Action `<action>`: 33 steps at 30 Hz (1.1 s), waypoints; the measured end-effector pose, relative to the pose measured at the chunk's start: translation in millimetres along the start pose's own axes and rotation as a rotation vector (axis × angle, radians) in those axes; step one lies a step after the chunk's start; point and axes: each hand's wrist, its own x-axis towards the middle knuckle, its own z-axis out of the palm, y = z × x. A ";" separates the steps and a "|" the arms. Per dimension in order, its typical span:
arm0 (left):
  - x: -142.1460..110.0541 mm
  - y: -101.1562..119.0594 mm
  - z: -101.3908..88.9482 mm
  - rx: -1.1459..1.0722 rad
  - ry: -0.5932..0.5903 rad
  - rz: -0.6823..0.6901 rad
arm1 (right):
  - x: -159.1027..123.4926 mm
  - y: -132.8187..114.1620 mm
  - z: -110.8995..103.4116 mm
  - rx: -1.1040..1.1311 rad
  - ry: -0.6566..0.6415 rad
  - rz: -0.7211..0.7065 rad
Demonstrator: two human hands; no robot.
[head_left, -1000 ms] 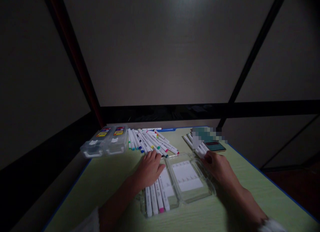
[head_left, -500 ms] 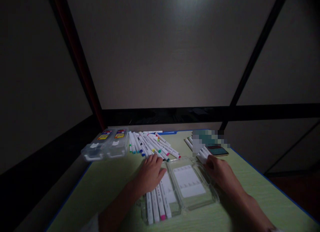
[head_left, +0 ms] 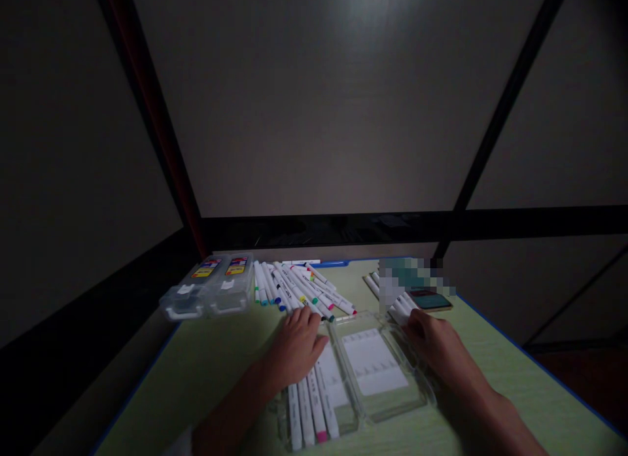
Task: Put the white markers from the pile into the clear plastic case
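Observation:
A clear plastic marker case [head_left: 363, 410] lies unfolded before me, with several white markers [head_left: 311, 413] side by side in its left half, one with a pink end. My left hand [head_left: 298, 345] lies palm down over the upper ends of these markers, fingers extended and thumb apart. Beyond the case's right side, my right hand [head_left: 432, 341] is closed, its fingers curled at the near ends of some white markers [head_left: 403, 304]. Its fingertips are partly hidden. A white paper insert [head_left: 373, 361] shows in the right half of the case.
A pile of loose white markers [head_left: 304, 287] with coloured ends lies beyond the case. Two closed clear cases [head_left: 228, 299] with handles stand at the far left. A dark tablet or phone-like object [head_left: 432, 300], partly pixelated, lies at the right. Panels rise behind the green table [head_left: 210, 358].
The view has shifted very slightly, so the things on the table sit a little lower. Both hands keep nearly the same places.

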 end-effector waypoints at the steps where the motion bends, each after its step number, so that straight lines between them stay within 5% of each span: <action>1: 0.2 -0.4 0.7 0.001 0.005 0.002 | -0.1 -1.1 -1.0 0.002 -0.001 0.002; 18: 0.0 -1.8 2.1 -0.022 0.012 0.000 | -0.7 -15.8 -11.3 0.116 0.111 -0.039; 33: -1.2 -1.2 1.1 -0.041 0.015 -0.014 | 21.3 -66.5 -16.9 0.018 -0.118 -0.096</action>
